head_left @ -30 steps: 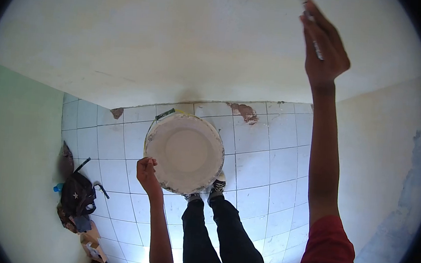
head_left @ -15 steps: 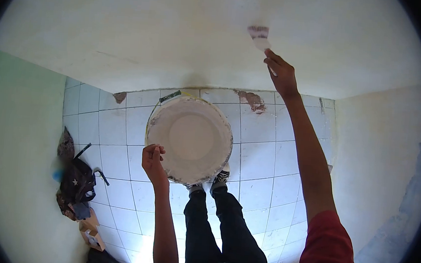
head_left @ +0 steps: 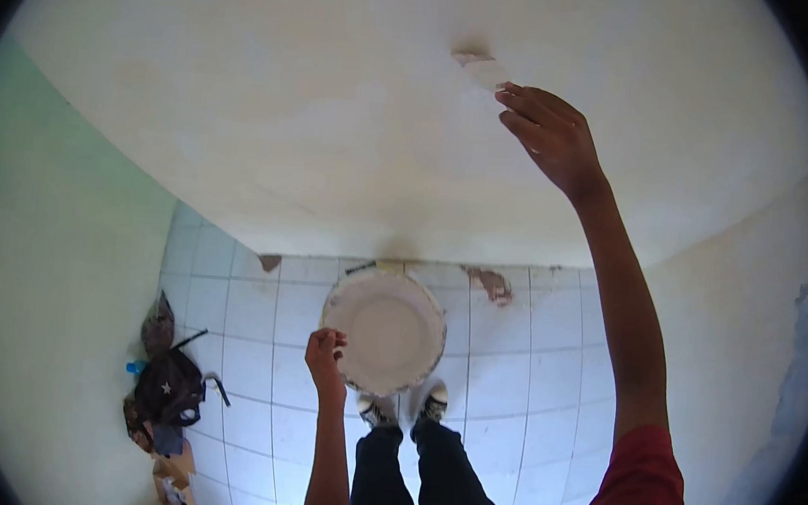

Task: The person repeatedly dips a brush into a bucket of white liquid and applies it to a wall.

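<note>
My right hand (head_left: 551,136) is closed around the handle of a paintbrush (head_left: 483,69), whose bristles touch the pale wall (head_left: 319,122) in the upper middle. Over the left rim of a large round bucket (head_left: 334,294) hangs my left hand (head_left: 326,349), its fingers curled together. Whether anything small is between those fingers cannot be made out. Pale paint (head_left: 383,332) lies inside the bucket, which stands on the tiled floor in front of my feet.
A dark backpack (head_left: 169,386) and a cardboard box (head_left: 175,481) lie on the floor along the green left wall (head_left: 61,273). Brown patches (head_left: 492,285) mark tiles at the wall's base. My shoes (head_left: 434,402) are just behind the bucket.
The view has tilted up, so the bucket and floor appear lower and smaller. The brush has turned, and its bristles are now pressed against the wall, slightly left of before.
</note>
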`<move>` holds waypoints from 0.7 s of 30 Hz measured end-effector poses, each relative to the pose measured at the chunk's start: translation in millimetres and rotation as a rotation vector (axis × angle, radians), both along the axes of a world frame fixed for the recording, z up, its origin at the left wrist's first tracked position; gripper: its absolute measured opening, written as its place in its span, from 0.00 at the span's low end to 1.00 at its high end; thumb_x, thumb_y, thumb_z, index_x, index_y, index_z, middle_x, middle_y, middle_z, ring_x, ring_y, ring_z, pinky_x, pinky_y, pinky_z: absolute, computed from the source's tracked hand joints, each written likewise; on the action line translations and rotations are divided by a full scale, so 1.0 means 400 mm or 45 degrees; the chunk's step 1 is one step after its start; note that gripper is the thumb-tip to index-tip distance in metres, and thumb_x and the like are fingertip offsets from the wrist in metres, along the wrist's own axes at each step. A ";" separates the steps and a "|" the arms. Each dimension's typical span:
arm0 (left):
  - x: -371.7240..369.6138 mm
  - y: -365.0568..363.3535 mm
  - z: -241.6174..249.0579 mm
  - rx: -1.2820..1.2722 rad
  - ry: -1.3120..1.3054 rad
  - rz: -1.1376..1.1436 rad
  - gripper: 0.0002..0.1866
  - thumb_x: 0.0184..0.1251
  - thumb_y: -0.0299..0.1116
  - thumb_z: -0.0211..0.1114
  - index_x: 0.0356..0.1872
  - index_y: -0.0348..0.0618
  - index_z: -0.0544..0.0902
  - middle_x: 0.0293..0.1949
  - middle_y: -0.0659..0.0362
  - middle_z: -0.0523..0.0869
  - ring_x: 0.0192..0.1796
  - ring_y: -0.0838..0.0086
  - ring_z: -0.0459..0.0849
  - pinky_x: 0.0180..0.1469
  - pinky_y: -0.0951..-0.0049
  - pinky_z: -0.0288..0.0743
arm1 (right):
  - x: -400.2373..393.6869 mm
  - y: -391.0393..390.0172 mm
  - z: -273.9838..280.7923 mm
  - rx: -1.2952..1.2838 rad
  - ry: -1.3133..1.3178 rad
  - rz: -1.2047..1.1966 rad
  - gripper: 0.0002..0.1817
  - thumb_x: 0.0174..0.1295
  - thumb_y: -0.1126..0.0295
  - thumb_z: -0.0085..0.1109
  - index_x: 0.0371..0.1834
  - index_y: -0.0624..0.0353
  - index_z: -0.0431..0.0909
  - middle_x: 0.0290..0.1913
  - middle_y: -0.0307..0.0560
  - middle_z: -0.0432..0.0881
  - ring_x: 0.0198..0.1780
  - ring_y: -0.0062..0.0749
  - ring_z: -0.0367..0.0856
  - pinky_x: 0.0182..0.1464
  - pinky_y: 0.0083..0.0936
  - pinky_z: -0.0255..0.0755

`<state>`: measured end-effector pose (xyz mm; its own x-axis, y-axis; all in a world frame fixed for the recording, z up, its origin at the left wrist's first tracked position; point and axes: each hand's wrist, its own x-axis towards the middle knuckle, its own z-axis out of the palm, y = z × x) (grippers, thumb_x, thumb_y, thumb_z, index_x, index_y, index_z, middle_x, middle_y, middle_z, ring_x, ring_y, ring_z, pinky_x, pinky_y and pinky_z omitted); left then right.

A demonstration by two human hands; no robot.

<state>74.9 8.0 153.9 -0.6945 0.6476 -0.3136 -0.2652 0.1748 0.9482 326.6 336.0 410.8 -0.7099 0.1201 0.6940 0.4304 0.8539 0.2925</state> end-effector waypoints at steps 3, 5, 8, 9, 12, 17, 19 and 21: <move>0.008 0.013 0.049 0.072 -0.058 0.011 0.06 0.70 0.36 0.59 0.40 0.48 0.78 0.34 0.65 0.84 0.37 0.80 0.80 0.39 0.77 0.66 | -0.044 -0.035 0.122 0.193 0.161 -0.007 0.09 0.52 0.79 0.64 0.35 0.57 0.79 0.50 0.42 0.84 0.53 0.35 0.84 0.52 0.32 0.82; 0.006 0.014 0.054 0.091 -0.112 -0.003 0.06 0.70 0.37 0.59 0.41 0.48 0.78 0.35 0.64 0.83 0.37 0.80 0.79 0.39 0.77 0.66 | -0.083 -0.043 0.138 0.136 0.415 0.080 0.10 0.51 0.79 0.65 0.37 0.57 0.79 0.50 0.44 0.84 0.54 0.36 0.83 0.54 0.31 0.81; 0.000 -0.004 -0.009 0.082 -0.199 -0.034 0.05 0.70 0.35 0.59 0.43 0.49 0.77 0.35 0.64 0.83 0.39 0.79 0.79 0.39 0.77 0.65 | -0.163 -0.017 0.064 0.192 0.454 0.079 0.12 0.50 0.78 0.65 0.38 0.56 0.80 0.50 0.46 0.83 0.54 0.37 0.83 0.53 0.30 0.82; -0.003 -0.011 -0.042 0.052 -0.224 -0.030 0.05 0.70 0.35 0.59 0.43 0.49 0.77 0.35 0.64 0.83 0.39 0.79 0.79 0.39 0.77 0.65 | -0.189 -0.001 0.007 0.162 0.430 0.075 0.12 0.50 0.78 0.65 0.38 0.56 0.80 0.50 0.46 0.83 0.54 0.37 0.83 0.53 0.30 0.82; -0.031 -0.039 -0.157 0.145 -0.440 -0.070 0.08 0.70 0.37 0.62 0.46 0.50 0.77 0.39 0.64 0.82 0.41 0.78 0.79 0.41 0.75 0.66 | -0.246 0.025 -0.223 -0.046 0.271 -0.003 0.12 0.50 0.78 0.63 0.39 0.56 0.79 0.51 0.47 0.81 0.56 0.37 0.82 0.53 0.29 0.81; -0.108 -0.049 -0.193 0.142 -0.533 -0.188 0.09 0.71 0.37 0.62 0.47 0.50 0.77 0.40 0.65 0.82 0.40 0.78 0.79 0.42 0.75 0.67 | -0.291 0.006 -0.535 -0.446 0.257 -0.060 0.14 0.48 0.78 0.64 0.41 0.57 0.79 0.52 0.49 0.81 0.55 0.39 0.82 0.52 0.29 0.81; -0.153 -0.044 -0.192 0.131 -0.509 -0.242 0.09 0.71 0.38 0.61 0.48 0.50 0.77 0.40 0.64 0.82 0.41 0.78 0.79 0.42 0.75 0.67 | -0.300 -0.020 -0.563 -0.692 0.282 -0.151 0.15 0.47 0.78 0.64 0.41 0.58 0.78 0.53 0.50 0.80 0.54 0.40 0.82 0.51 0.29 0.81; -0.198 -0.027 -0.169 0.167 -0.507 -0.279 0.10 0.71 0.38 0.62 0.48 0.50 0.77 0.40 0.64 0.82 0.41 0.78 0.79 0.42 0.76 0.67 | -0.294 -0.039 -0.531 -0.514 -0.150 -0.143 0.17 0.46 0.78 0.63 0.42 0.59 0.77 0.54 0.52 0.80 0.52 0.42 0.83 0.50 0.30 0.81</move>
<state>-4.2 -2.8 86.2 -0.3796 0.8173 -0.4335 -0.5830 0.1525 0.7980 209.2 320.3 198.3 -0.7484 0.4462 0.4908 0.5108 0.8597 -0.0027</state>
